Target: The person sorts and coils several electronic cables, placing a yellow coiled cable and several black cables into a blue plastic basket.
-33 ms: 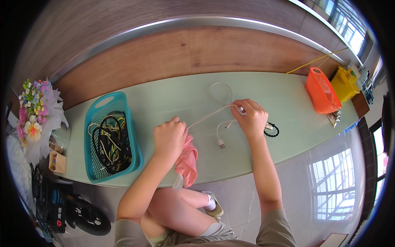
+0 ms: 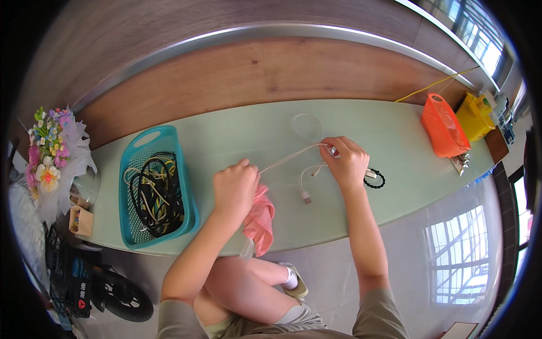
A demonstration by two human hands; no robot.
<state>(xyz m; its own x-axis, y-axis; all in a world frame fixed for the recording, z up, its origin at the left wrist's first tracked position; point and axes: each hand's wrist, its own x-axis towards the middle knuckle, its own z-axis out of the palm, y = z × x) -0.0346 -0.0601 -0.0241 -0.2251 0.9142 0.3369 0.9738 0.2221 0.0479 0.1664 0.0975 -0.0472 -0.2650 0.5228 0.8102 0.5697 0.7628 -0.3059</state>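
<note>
Hands: two. Cable: one visible between them. The left hand [image 2: 235, 183], at frame centre, is closed on the white cable [image 2: 291, 156]; the right hand [image 2: 346, 161], right of centre, pinches it. The cable spans the gap between both hands. One pink cloth [image 2: 259, 223] adjoins the left hand's underside; grip undetermined. The worktop [image 2: 226, 133] carries one teal basket [image 2: 130, 217], frame left, and one orange basket [image 2: 446, 130], upper right.

Grey-brown short sleeves [image 2: 379, 314] are on both sides of the greyish shorts [image 2: 299, 317]; beyond these shorts are a white sock [image 2: 290, 281] and an olive shoe [image 2: 298, 291].
</note>
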